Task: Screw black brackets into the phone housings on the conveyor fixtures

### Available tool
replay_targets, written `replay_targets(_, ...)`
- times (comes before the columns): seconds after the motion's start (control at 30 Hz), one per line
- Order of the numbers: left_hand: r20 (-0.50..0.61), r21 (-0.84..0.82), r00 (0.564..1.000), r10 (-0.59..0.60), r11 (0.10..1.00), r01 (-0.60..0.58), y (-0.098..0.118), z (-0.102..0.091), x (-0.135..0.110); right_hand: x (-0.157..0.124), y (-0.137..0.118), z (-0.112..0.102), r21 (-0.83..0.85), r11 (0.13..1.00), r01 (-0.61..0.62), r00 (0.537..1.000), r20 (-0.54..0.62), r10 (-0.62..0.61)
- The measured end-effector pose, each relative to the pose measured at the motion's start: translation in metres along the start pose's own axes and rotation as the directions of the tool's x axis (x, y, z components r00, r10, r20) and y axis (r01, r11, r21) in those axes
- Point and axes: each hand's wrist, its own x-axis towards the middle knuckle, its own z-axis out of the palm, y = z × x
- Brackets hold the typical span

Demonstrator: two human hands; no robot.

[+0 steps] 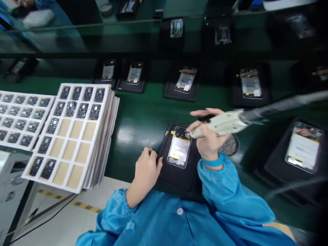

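My right hand [211, 143] is wrapped round a pale electric screwdriver [221, 123], its tip pointing left at the upper right corner of an open phone [179, 147]. The phone shows a bright battery and a dark upper board. It lies on a black pad [176, 176] in front of me. Beside the pad's left edge rests my left hand [146, 167], its fingers curled and the thumb near the pad. Its fingertips are partly hidden, so I cannot tell whether it holds anything. A round dish of small screws [230, 145] sits just right of my right hand.
On the left, a stacked white tray [83, 155] holds black phone parts in some compartments; another filled tray [22, 118] lies beyond it. Phones on black pads line the green bench [135, 126], including a near one [303, 147] at right. A co-worker's blue sleeve [65, 20] shows upper left.
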Motion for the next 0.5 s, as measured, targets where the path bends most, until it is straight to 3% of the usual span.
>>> replay_targets(0.1,0.005,-0.148,1.0,-0.029,0.988,0.03,-0.002,0.004,0.004,0.005,-0.014,-0.022,0.036,0.99,0.138,0.975,-0.183,-0.129)
replay_targets(0.3,-0.017,-0.55,0.999,-0.043,0.835,0.027,-0.01,0.011,0.02,0.003,-0.021,-0.061,0.007,0.979,0.203,0.935,-0.299,-0.191)
replay_targets(0.4,-0.072,-0.639,0.997,-0.012,0.768,-0.037,-0.002,0.002,0.055,0.002,-0.019,-0.064,-0.009,0.976,0.216,0.928,-0.31,-0.208)
replay_targets(0.5,-0.154,-0.657,0.987,0.043,0.742,-0.135,0.024,-0.004,0.119,-0.001,-0.018,-0.061,-0.021,0.979,0.204,0.934,-0.294,-0.201)
